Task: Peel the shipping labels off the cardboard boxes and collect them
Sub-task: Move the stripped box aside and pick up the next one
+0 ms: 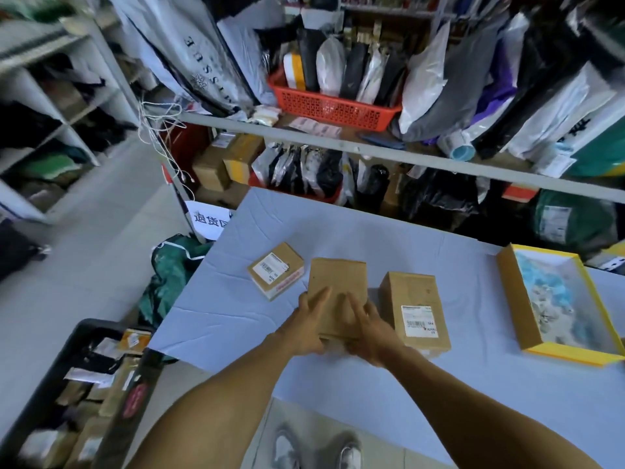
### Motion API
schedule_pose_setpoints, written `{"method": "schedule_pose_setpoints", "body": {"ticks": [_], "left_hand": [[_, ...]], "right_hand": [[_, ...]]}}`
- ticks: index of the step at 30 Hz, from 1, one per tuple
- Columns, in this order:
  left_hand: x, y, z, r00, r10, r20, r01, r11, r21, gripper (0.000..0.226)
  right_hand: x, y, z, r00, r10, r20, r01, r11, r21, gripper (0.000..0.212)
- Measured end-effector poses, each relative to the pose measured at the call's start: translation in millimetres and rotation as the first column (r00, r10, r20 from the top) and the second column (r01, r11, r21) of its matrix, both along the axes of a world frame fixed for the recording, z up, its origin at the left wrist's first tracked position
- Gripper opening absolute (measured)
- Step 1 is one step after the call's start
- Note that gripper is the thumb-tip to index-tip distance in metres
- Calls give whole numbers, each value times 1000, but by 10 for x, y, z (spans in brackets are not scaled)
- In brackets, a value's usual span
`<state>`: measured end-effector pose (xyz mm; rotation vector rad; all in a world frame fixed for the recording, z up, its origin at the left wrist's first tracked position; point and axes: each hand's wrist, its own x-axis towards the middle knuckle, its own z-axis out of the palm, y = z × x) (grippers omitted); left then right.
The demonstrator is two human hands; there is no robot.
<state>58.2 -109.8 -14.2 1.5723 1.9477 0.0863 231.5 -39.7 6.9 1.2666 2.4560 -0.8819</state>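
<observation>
3 closed cardboard boxes (338, 292), 2 w/ shipping labels (416, 320), 1 open yellow-edged box (510, 299), 2 hands (306, 328)

A pale grey floor (101, 231) runs along the left, past white shelving (40, 96) stuffed with dark bundles. Behind the surface (372, 238), draped in light blue cloth, a grey metal rack (338, 138) holds parcel bags and a red plastic basket (334, 108); lighting is even

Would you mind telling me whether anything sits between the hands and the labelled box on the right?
Nothing visible does. The right hand and left hand grip the middle box; the labelled box stands just beside it on the table.
</observation>
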Motion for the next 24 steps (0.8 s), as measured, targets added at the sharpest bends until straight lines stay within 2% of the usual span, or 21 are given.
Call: {"method": "schedule_pose_setpoints", "body": {"ticks": [6, 8, 12, 18, 21, 24], "left_hand": [[-333, 455, 762, 981, 191, 45, -196, 950, 242, 121], [-548, 543, 1007, 969, 222, 108, -244, 929, 278, 117], [-1078, 644, 1317, 971, 222, 93, -240, 922, 305, 120], [-2002, 943, 1256, 968, 222, 116, -247, 921, 302, 117], [-2495, 1196, 1046, 970, 180, 165, -224, 926, 304, 112], [-2911, 1444, 758, 981, 114, 154, -154, 948, 280, 110]], "right_hand": [[-478, 582, 666, 977, -65, -202, 100, 981, 166, 108], [-736, 662, 816, 959, -46, -279, 103, 976, 193, 106], [-1260, 762, 933, 946, 38, -321, 33, 977, 212, 105], [-2075, 1059, 893, 946, 65, -317, 2, 978, 207, 100], [-2539, 1253, 693, 957, 1, -288, 51, 984, 173, 103], [-2931, 1413, 465, 956, -121, -266, 149, 985, 87, 103]]}}
